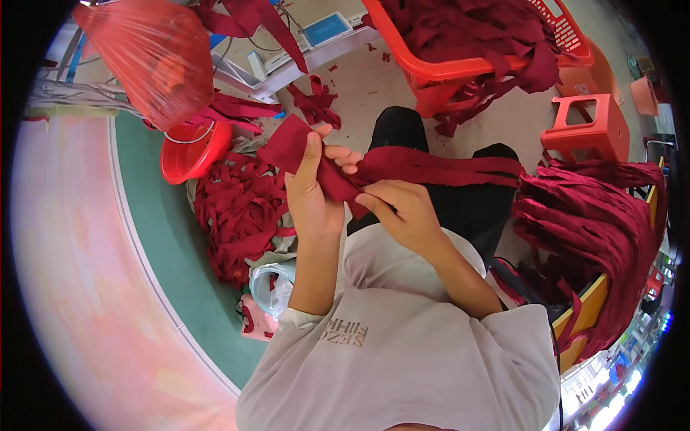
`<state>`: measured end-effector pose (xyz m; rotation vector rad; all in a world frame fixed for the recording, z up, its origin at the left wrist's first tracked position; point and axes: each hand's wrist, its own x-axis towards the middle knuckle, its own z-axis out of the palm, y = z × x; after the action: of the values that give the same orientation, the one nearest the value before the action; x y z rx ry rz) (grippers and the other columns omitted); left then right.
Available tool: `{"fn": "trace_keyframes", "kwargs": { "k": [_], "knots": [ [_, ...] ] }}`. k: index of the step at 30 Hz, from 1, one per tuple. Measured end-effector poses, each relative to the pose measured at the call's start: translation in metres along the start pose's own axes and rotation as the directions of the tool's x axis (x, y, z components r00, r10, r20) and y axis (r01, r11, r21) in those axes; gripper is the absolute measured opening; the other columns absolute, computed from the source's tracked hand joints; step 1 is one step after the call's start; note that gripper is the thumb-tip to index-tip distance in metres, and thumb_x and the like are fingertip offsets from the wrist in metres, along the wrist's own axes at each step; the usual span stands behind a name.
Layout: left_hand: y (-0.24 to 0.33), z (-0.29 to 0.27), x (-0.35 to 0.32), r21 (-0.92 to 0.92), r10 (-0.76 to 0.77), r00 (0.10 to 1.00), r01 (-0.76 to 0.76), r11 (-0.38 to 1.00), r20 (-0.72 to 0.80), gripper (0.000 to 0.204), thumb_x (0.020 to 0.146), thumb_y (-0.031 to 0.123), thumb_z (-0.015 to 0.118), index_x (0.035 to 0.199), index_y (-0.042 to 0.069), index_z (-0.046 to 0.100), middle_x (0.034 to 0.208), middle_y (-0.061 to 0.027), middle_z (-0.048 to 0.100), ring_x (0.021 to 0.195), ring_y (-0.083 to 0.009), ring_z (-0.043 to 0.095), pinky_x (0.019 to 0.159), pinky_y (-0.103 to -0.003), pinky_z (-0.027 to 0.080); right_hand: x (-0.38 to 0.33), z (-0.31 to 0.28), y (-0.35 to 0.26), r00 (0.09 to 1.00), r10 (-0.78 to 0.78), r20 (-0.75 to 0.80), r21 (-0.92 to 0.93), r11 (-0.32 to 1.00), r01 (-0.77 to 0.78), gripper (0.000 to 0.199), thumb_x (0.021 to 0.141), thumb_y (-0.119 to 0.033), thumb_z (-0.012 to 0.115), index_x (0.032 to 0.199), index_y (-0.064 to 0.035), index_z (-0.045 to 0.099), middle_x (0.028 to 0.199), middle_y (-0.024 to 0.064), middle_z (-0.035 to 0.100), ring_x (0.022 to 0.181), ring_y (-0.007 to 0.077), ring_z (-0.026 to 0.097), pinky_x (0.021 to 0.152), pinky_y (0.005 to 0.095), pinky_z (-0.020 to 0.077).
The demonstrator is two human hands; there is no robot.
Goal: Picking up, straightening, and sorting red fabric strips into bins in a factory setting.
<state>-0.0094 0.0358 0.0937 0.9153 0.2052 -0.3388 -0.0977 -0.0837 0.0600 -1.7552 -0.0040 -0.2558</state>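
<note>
A dark red fabric piece [286,141] slants across the front of my body, held up above my lap. My left hand [313,190] is closed on it, with the thumb on top and the fingers curled at its far side. Close to its lower right end, my right hand [405,213] pinches the cloth between thumb and fingers. A long dark red fabric strip [449,167] lies over my knees and runs toward the bundle at my right. Whether this strip joins the held piece is hidden around my fingers.
Long red strips [596,223] drape over a wooden board at right. A red plastic basket [424,66] heaped with cloth stands ahead, near red stools [611,129]. Left are a strip pile [241,215], a red bowl [188,161] and a hanging red bag [154,65].
</note>
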Motion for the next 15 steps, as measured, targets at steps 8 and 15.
{"fn": "trace_keyframes", "kwargs": {
  "k": [8,15],
  "knots": [
    [-0.034,0.012,0.002,0.117,-0.044,0.998,0.048,0.992,-0.033,0.033,0.095,0.030,0.062,0.100,-0.003,0.058,0.083,-0.0147,0.067,0.072,-0.0243,0.069,0.064,-0.031,0.055,0.006,-0.001,-0.007,0.949,0.072,-0.308,0.106,0.993,-0.041,0.010,0.084,0.001,0.067,0.091,0.0033,0.060,0.079,0.0097,0.065,0.069,0.0136,0.063,0.067,0.0260,0.0510],
    [-0.042,0.024,-0.001,0.053,-0.096,0.994,0.099,0.994,-0.050,0.053,0.099,0.048,0.045,0.099,-0.004,0.054,0.088,-0.0191,0.068,0.079,-0.0261,0.069,0.070,-0.033,0.056,0.001,-0.007,0.005,0.957,0.108,-0.268,0.072,0.993,-0.092,0.010,0.085,0.001,0.066,0.088,0.0029,0.057,0.076,0.0078,0.063,0.069,0.0118,0.062,0.067,0.0252,0.0507]
  ]
}}
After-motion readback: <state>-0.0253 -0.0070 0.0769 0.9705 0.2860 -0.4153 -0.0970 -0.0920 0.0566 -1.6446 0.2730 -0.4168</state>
